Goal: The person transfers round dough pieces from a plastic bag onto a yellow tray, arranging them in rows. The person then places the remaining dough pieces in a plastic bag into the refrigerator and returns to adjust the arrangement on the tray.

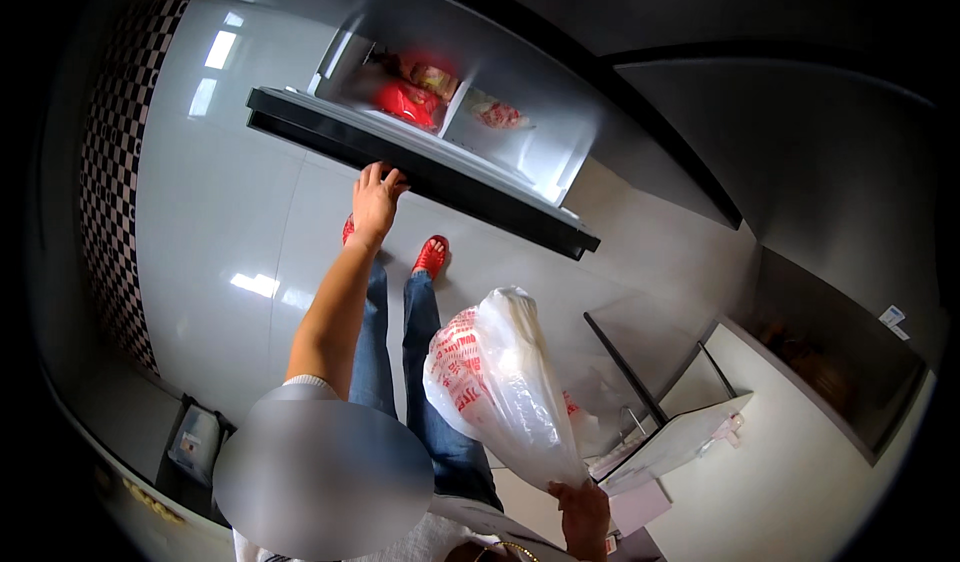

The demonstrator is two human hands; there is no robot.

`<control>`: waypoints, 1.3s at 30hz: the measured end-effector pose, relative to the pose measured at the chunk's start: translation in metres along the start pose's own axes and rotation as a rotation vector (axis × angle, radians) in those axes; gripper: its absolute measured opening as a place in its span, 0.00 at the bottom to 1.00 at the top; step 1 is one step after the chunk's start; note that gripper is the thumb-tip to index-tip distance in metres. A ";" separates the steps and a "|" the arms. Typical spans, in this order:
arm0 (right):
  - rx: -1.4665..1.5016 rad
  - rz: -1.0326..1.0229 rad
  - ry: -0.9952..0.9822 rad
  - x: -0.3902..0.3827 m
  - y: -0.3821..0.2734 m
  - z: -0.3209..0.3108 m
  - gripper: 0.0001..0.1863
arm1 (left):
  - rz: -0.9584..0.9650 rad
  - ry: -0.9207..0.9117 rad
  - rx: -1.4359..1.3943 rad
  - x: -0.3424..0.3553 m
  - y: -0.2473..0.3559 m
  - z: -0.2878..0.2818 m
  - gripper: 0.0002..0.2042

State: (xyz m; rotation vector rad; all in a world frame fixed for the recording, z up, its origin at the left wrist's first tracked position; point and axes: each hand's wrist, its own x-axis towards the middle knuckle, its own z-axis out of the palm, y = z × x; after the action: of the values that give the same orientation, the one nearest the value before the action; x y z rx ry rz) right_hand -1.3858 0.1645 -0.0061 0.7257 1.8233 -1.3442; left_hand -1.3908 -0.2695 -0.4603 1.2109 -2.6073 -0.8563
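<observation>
At far left, a black-and-white checkered strip (115, 177) along the edge of the glossy pale grey tiled floor (215, 242). Lower down, a whitish rounded container (197, 444) in a dark corner. Then the left hand (374, 200), at the end of an outstretched bare forearm, with fingers bent and slightly apart against the black front edge of an open grey drawer (480, 202); cannot tell whether hooked under or merely resting. Inside, a shiny red plastic package (408, 104) beside a partly blurred yellowish packet (432, 79); past a thin pale upright divider (453, 110), a mottled red-and-white package (498, 114). Below, red open-toed sandals (430, 259) and blue jeans (423, 327). Next, a large, bulging, translucent white plastic bag (515, 372) with red print, apart from the drawer, pinched at the narrow, gathered near end by the fingers of the right hand (582, 514). Farther right, a smooth white panel (760, 502) and a dark recess (800, 302), too dim inside to make out.
</observation>
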 end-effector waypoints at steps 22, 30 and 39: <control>-0.107 -0.231 -0.311 0.146 -0.133 0.136 0.14 | -0.142 -0.232 0.027 -0.141 -0.030 -0.025 0.16; -0.170 -0.167 -0.337 0.253 -0.133 0.176 0.18 | -0.176 -0.308 0.010 -0.137 -0.029 -0.033 0.17; -0.084 0.020 -0.310 0.383 -0.101 0.195 0.16 | -0.177 -0.331 -0.013 -0.138 -0.032 -0.034 0.17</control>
State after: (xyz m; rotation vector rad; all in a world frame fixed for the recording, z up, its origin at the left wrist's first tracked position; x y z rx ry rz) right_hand -1.6363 -0.0467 -0.3027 0.4605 1.6092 -1.2794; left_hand -1.2664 -0.1989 -0.4348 1.4218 -2.7663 -1.1980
